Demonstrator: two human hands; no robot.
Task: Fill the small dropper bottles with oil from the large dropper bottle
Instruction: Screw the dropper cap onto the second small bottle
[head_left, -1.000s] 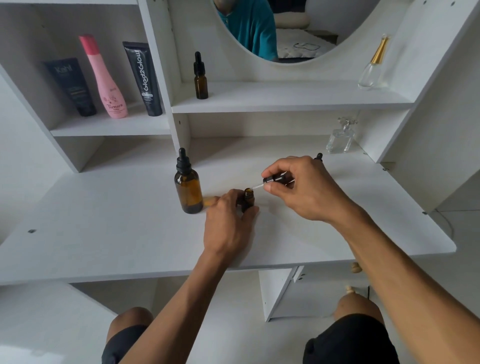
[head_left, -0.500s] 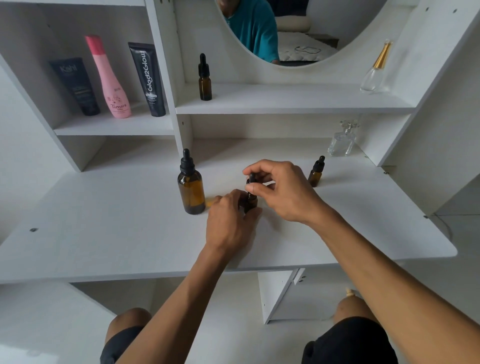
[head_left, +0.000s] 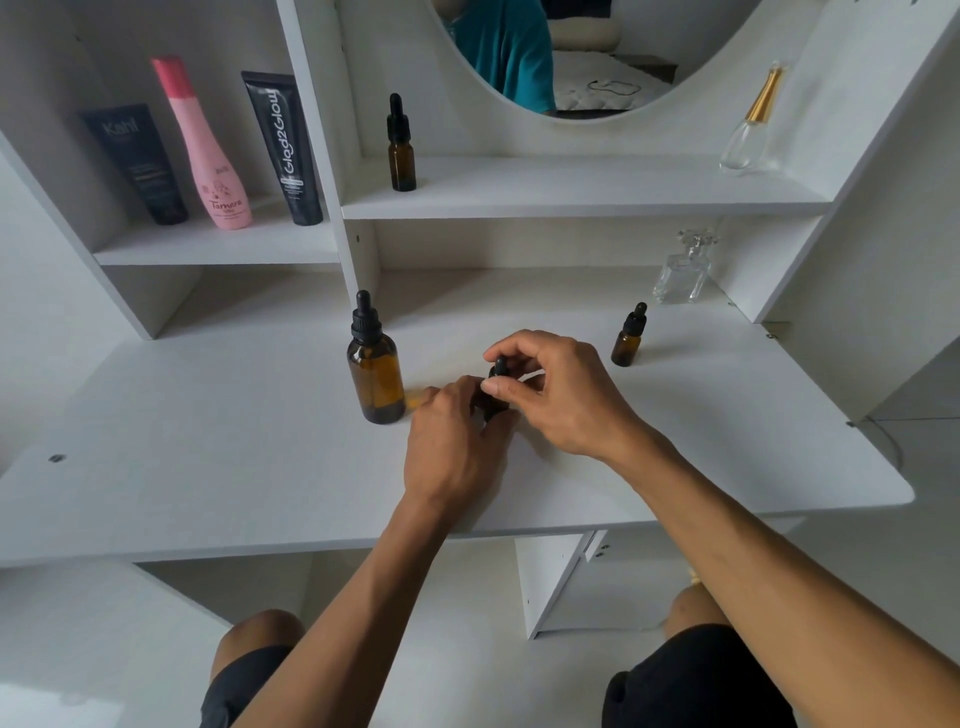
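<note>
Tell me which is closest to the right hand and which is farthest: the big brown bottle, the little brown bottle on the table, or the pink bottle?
From the right hand, in the head view:
1. Little brown bottle, on the table just right of the hand.
2. Big brown bottle, on the table to the left, beyond the left hand.
3. Pink bottle, up on the left shelf.

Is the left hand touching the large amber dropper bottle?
Apart. The head view shows a strip of white tabletop between the left hand and the large amber dropper bottle.
</note>
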